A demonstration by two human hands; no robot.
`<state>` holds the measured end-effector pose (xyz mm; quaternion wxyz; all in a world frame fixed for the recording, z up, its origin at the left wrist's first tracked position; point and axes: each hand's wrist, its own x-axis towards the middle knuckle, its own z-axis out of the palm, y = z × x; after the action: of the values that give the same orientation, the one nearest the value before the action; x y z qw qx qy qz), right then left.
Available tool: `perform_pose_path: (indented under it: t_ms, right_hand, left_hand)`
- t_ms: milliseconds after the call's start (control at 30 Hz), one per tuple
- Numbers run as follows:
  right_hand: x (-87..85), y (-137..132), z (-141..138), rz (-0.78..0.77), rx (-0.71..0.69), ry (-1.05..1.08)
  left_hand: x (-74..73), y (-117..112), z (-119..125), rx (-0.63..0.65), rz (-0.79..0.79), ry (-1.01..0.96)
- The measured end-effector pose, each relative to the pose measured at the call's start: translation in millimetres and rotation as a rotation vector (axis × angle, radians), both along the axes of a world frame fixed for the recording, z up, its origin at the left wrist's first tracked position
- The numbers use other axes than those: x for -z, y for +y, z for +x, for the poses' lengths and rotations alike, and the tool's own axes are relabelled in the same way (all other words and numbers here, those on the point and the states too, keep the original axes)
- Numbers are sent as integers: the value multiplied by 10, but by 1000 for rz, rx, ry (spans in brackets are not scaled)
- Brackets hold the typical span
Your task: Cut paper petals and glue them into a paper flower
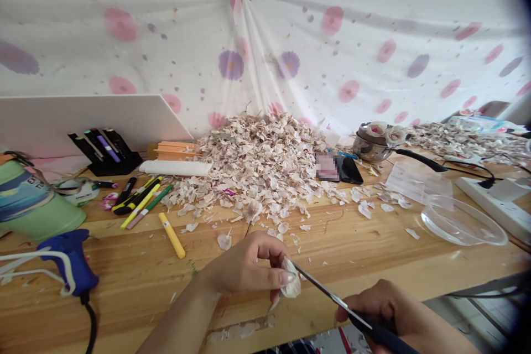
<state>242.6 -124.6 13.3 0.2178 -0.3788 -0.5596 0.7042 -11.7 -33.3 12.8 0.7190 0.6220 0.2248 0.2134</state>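
Observation:
Between thumb and fingers, my left hand [257, 265] pinches a pale, dry petal [293, 286] above the table's front part. My right hand [388, 307] is wrapped round the dark handle of a pair of scissors [326, 290]. The blades point up and left, and their tips reach the petal's upper edge; whether they touch it I cannot tell. Beyond my hands lies a large heap of dried petals [257, 160], with loose ones scattered on the wooden table [215, 227]. A single petal [224, 240] rests just past my left hand.
At left are a blue glue gun [70, 260], a green container [41, 204], a yellow marker [172, 235] and several more markers. To the right stand a small pot [367, 146], a phone [349, 170], a clear dish [460, 221] and a power strip [501, 213]. A patterned sheet [286, 61] hangs behind.

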Motion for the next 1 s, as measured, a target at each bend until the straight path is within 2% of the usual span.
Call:
perform_pose_path:
  t_ms: [67,167,267,333,400,467,600,700,1000]
  right_hand:
    - [44,9,100,78,66,-77]
    - [234,66,321,298,301,-303]
    - [446,188,504,472,525,-648]
    - [525,284,555,508,586,-920]
    - [530,366,547,495,555,-1144]
    - [474,425,497,502,481,-1281]
    - [297,499,355,570,297,-1442]
    - [215,555,265,592,197,-1478]
    - [19,663,-13,496,248,-1633]
  left_hand:
    - [1,9,19,0,26,1]
    - [-3,34,64,-54,81,-9]
    - [-11,65,104,-185,130,-28]
    - [-17,85,113,-281,167,-33]
    - [-19,101,111,-360,213,-31]
    - [-9,114,106,-427,266,-19]
    - [45,127,119,-544,374,30]
    - [89,123,143,-616,439,53]
    - [136,57,178,-732,639,46]
